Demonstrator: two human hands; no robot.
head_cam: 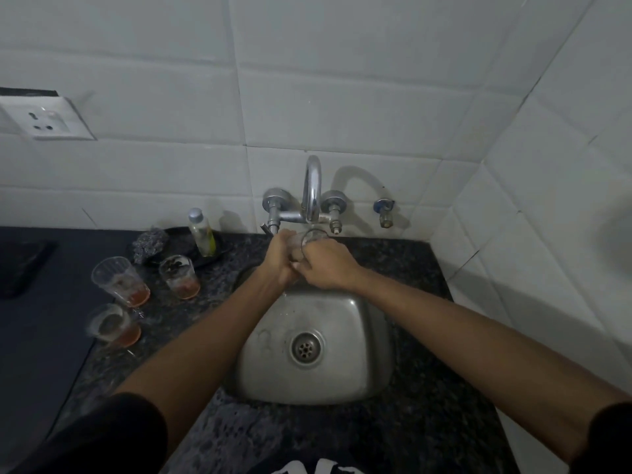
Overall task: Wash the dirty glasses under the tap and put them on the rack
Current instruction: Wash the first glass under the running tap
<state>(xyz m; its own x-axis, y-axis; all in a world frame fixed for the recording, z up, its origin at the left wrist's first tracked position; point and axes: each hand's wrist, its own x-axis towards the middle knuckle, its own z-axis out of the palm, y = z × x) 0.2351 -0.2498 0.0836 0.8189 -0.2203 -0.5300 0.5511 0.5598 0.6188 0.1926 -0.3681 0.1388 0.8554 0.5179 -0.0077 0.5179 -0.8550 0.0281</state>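
Note:
A clear glass (pixel 309 238) is held right under the spout of the chrome tap (pixel 313 189), over the back of the steel sink (pixel 355 367). My left hand (pixel 278 260) grips the glass from the left. My right hand (pixel 326 265) is curled against its lower right side; the fingers are hidden, so how they hold it is unclear. Three dirty glasses with reddish dregs stand on the dark counter to the left: one at the back (pixel 179 277), one in the middle (pixel 120 282), one nearest me (pixel 113 326). No rack is in view.
A small bottle (pixel 202 232) and a steel scrubber (pixel 150 244) sit on a dark dish behind the glasses. A dark flat surface (pixel 37 302) covers the counter's left part. White tiled walls close in behind and at the right; a socket (pixel 46 119) is on the left wall.

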